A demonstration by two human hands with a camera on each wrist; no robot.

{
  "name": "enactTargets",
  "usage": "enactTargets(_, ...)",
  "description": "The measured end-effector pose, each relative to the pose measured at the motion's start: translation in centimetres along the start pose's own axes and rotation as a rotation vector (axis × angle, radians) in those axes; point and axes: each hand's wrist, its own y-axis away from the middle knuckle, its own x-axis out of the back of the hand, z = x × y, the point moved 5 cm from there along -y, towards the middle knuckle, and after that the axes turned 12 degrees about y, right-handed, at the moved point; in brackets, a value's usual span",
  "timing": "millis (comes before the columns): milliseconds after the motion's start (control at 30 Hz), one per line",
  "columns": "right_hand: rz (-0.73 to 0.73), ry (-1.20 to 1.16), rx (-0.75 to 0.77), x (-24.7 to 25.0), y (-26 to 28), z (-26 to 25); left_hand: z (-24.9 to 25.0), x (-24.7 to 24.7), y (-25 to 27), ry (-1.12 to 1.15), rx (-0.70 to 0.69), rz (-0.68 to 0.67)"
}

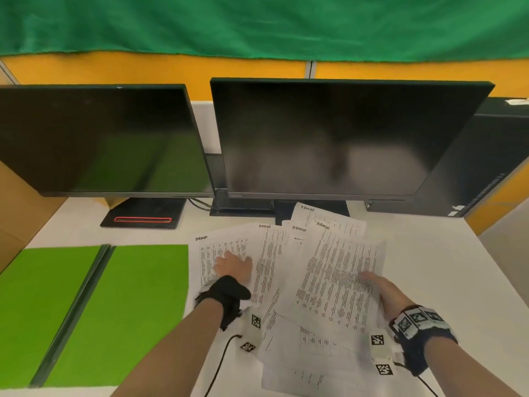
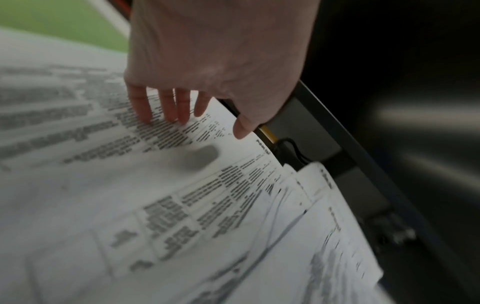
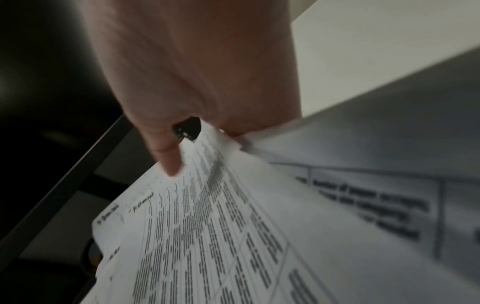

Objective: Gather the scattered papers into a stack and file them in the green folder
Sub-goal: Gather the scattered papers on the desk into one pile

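The right hand (image 1: 385, 293) pinches a raised white printed sheet (image 1: 337, 279), thumb on top. At its 9 o'clock, the left hand (image 1: 233, 266) rests on the scattered white printed papers (image 1: 266, 270) with straight fingers (image 2: 141, 102). At 9 o'clock lies the open bright green folder (image 1: 94, 308) on the white table (image 1: 446, 270).

Seen from the wrist, the left hand (image 2: 218, 53) is reaching down over the papers (image 2: 182, 205), its straight fingertips (image 2: 145, 111) touching a printed sheet while the thumb (image 2: 242, 127) is lying at that sheet's far edge. The sheets are overlapping loosely, their blurred print running in columns and boxes. A strip of the green folder (image 2: 52, 18) is showing at upper left. A dark monitor (image 2: 402, 102) is filling the right side, a black cable (image 2: 293, 150) below it.
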Motion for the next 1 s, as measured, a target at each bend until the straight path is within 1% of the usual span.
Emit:
enactTargets(67, 0.069, 0.14, -0.037, 0.6, -1.8, 0.7, 0.3, -0.8, -0.3, 0.136, 0.059, -0.092)
enactTargets(133, 0.088, 0.226, -0.033, 0.1, -1.7, 0.1, 1.7, -2.2, 0.2, 0.223, 0.039, -0.179)
enactTargets(167, 0.074, 0.251, -0.015, -0.3, -1.6, -0.2, 2.5, -3.0, 0.9, 0.225, 0.008, -0.211)
enactTargets(233, -0.01, 0.295, 0.019, -1.1, -1.0, -0.7, 3.7, -5.0, 2.3, 0.222, -0.052, -0.261)
enactTargets(267, -0.045, 0.29, 0.034, -1.2, -1.0, -0.6, 4.1, -5.9, 3.1, 0.243, -0.067, -0.288)
enactTargets(367, -0.034, 0.276, 0.035, -0.6, -1.1, -0.4, 4.1, -6.8, 4.3, 0.329, -0.092, -0.323)
enactTargets(433, -0.064, 0.26, 0.024, -0.2, -0.8, -0.2, 3.8, -6.5, 4.2, 0.465, -0.075, -0.354)
enactTargets(500, -0.094, 0.224, 0.005, 0.1, -0.8, 0.3, 3.7, -6.5, 4.2, 0.586, -0.07, -0.425)
enactTargets(566, -0.11, 0.241, 0.008, 0.0, -0.6, 0.3, 3.9, -7.1, 4.9, 0.577, -0.084, -0.519)
enactTargets(633, -0.098, 0.291, 0.031, -0.5, -0.4, 0.0, 3.9, -7.7, 5.7, 0.478, -0.129, -0.537)
enactTargets(666, -0.064, 0.323, 0.048, -0.4, -0.6, -0.2, 3.9, -7.5, 5.8, 0.424, -0.169, -0.5)
enactTargets(700, -0.015, 0.344, 0.055, -0.1, -0.8, -0.3, 3.8, -7.0, 5.5, 0.369, -0.21, -0.422)
enactTargets(766, 0.086, 0.351, 0.065, 1.3, -1.4, 0.0, 3.1, -4.5, 3.9, 0.177, -0.267, -0.175)
enactTargets(800, 0.122, 0.331, 0.062, 2.0, -1.7, 0.3, 2.1, -2.7, 2.9, 0.054, -0.255, -0.049)
enactTargets(833, 0.151, 0.301, 0.05, 2.6, -1.8, 0.6, 0.7, -0.9, 1.9, -0.061, -0.203, 0.054)
enactTargets(866, 0.178, 0.28, 0.041, 3.2, -2.0, 0.9, -1.0, 0.7, 0.9, -0.144, -0.118, 0.127)
enactTargets(933, 0.248, 0.276, 0.001, 4.3, -2.3, 1.5, -4.3, 2.9, -0.3, -0.179, 0.05, 0.19)
enactTargets(1000, 0.288, 0.294, -0.033, 5.2, -2.8, 2.1, -6.0, 3.7, -0.7, -0.157, 0.146, 0.221)
